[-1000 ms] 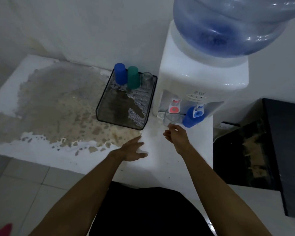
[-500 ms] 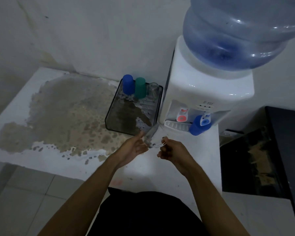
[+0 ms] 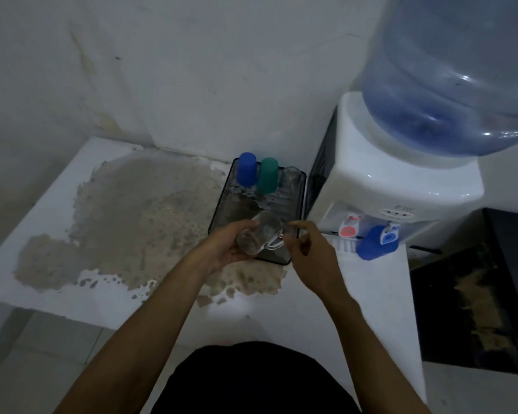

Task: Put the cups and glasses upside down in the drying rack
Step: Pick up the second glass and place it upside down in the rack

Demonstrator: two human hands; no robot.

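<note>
From the head view, the left hand (image 3: 222, 249) is wrapped around a clear glass mug (image 3: 259, 236), holding it tilted on its side above the near edge of the black drying rack (image 3: 222, 210); the mug's handle points toward the right hand (image 3: 308, 252), whose fingers are loosely curled, the fingertips just beside the handle, though contact cannot be judged. At the rack's far edge a blue cup (image 3: 245, 169), a green cup (image 3: 267, 174) and a clear glass (image 3: 290, 177) stand upside down in a row; the rack sits on a stained white counter (image 3: 57, 297), beside a water dispenser (image 3: 395, 186); a blue cup (image 3: 371, 243) stands under its blue tap.
</note>
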